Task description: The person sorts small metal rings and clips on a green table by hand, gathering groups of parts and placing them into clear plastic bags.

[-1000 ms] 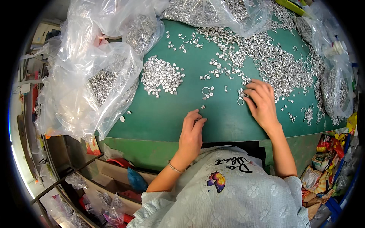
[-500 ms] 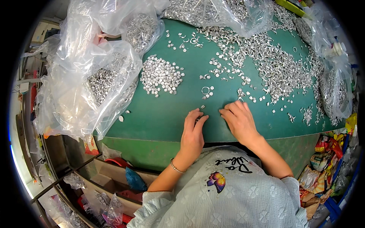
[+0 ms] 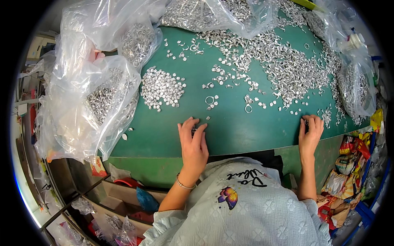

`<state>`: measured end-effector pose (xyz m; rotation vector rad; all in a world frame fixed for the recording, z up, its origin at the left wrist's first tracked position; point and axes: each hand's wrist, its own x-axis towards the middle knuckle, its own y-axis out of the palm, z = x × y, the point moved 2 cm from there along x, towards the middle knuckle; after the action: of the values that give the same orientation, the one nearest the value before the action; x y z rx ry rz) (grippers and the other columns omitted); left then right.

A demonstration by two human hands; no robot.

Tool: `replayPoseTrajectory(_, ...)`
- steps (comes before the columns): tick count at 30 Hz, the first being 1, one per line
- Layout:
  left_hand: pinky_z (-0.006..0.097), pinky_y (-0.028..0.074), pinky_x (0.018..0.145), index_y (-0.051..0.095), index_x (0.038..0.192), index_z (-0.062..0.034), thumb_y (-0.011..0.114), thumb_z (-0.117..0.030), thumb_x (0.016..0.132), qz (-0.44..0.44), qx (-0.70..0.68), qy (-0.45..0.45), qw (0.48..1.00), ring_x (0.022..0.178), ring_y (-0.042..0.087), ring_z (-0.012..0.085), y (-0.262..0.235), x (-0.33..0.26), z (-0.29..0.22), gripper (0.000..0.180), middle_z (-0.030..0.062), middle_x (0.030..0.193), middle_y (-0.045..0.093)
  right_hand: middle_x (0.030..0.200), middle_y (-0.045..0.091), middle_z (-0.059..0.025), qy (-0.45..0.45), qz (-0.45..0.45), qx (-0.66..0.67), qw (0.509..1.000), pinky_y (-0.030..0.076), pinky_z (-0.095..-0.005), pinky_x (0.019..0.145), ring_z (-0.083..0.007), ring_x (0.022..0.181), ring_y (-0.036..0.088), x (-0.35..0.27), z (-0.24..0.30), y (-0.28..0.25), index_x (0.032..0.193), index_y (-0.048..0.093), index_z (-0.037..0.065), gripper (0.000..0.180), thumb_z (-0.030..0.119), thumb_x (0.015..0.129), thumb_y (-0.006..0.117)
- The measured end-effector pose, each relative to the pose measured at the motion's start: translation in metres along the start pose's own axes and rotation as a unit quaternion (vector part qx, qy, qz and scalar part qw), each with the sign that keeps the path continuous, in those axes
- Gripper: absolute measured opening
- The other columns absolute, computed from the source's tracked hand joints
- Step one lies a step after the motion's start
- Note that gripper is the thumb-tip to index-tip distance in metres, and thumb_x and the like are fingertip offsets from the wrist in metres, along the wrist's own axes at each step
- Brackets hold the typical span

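My left hand rests at the near middle of the green table. Its fingers are curled around small silver metal pieces, mostly hidden by the fingers. Just beyond its fingertips lies a loose small piece. My right hand is at the table's near right edge, thumb and fingers closed around a small silver piece that is partly hidden. Right beside those fingers is a little cluster of metal parts. Two plain rings, one left of the other, lie between the hands and the large heap.
A heap of silver ring parts spreads over the right and far table. At left sits a pile of small flower-shaped pieces. Clear plastic bags of parts stand at left, at the back and at right. Below left is an open drawer.
My right hand has moved away from the left hand, rightward to the cluster near the table's right edge. The left hand stays curled near the same loose piece. The whole view has shifted slightly.
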<state>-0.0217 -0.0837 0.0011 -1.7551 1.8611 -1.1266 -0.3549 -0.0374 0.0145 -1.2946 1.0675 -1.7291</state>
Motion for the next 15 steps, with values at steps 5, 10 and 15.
replayPoseTrajectory(5,0.046,0.036,0.096,0.055,0.118,-0.0008,0.062,0.0,0.079,0.063,-0.041,0.071,0.995,0.115,0.049,0.0346,0.026,0.031,-0.035,0.039,0.0151,0.124,0.051,0.111,0.059,-0.0142,-0.09,0.035,0.212,0.972,0.039,-0.0419,0.094,-0.033,0.108,0.052,0.042,0.075,0.009,0.112,0.061,0.004,0.035,0.01,0.079,0.071)
replayPoseTrajectory(10,0.048,0.036,0.1,0.057,0.117,-0.0007,0.061,-0.001,0.083,0.084,0.069,0.101,0.989,0.119,0.047,0.0359,0.05,0.055,-0.042,0.035,0.0156,0.13,0.05,0.12,0.058,-0.0103,-0.235,0.123,0.192,0.945,0.036,-0.0451,0.099,-0.0322,0.117,0.05,0.053,0.121,0.042,0.116,0.059,0.006,0.042,0.013,0.077,0.072)
replayPoseTrajectory(15,0.05,0.033,0.106,0.056,0.116,0.0032,0.058,0.005,0.083,0.057,0.044,0.089,0.993,0.124,0.044,0.0384,0.035,0.047,-0.019,0.033,0.0177,0.135,0.047,0.113,0.063,-0.0053,-0.222,0.06,0.145,0.962,0.035,-0.045,0.097,-0.0272,0.115,0.053,0.055,0.057,0.043,0.108,0.062,0.007,0.03,-0.001,0.08,0.06)
